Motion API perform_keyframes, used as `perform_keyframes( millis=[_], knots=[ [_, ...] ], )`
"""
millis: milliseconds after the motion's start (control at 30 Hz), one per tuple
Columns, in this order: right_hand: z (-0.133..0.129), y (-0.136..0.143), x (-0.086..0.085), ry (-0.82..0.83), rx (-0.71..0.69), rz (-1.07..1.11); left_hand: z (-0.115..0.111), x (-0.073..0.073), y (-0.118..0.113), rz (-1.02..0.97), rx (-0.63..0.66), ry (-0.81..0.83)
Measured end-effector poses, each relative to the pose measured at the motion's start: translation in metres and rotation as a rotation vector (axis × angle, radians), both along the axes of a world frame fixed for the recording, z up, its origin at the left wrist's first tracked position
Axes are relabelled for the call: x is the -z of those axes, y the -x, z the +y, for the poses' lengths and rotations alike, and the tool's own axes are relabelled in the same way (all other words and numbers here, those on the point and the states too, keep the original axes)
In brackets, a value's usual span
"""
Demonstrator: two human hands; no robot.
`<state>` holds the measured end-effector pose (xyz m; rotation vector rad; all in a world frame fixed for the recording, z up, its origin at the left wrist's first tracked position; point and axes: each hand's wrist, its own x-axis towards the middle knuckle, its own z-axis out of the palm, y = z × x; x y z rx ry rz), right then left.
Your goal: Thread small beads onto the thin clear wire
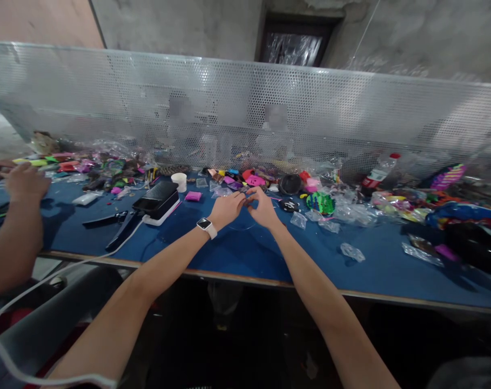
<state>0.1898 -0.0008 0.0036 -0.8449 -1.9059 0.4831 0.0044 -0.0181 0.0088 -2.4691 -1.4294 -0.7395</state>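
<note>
Over the middle of the blue table, my left hand (228, 209), with a white-strapped watch (207, 227) on its wrist, meets my right hand (262, 208). The fingertips of both are pinched together around something small and dark that I cannot make out. A thin, clear loop hangs just below them. Left of my hands lie a pink packet (193, 196) and a white cup (179, 182). A black round dish (290, 184) and a green-and-blue piece (321, 202) are to their right.
A black device (156, 200) with a white cable stands at left, beside the black straps. Another person's hands (26, 181) are at far left. Clutter lines the perforated screen (229, 102). A red-capped bottle (378, 175) and black bag (478, 246) are at right.
</note>
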Motion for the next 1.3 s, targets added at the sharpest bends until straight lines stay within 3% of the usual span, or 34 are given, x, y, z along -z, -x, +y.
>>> perform_keyframes(
  millis=[200, 600, 833, 1033, 1300],
  knots=[
    [0.004, -0.004, 0.001, -0.106, 0.037, -0.105, -0.002, -0.001, 0.0, -0.015, 0.011, 0.016],
    [0.01, -0.02, -0.004, -0.092, 0.132, -0.21, -0.006, 0.001, -0.004, 0.01, 0.011, 0.036],
    [0.009, -0.025, -0.012, 0.179, -0.071, -0.032, -0.01, 0.003, -0.005, 0.084, 0.021, -0.026],
    [0.018, -0.03, -0.007, 0.564, -0.189, 0.157, -0.016, -0.001, -0.006, 0.186, 0.146, -0.075],
    [0.012, -0.026, -0.004, 0.644, -0.196, 0.081, -0.014, 0.005, -0.004, 0.247, 0.196, -0.125]
  ],
)
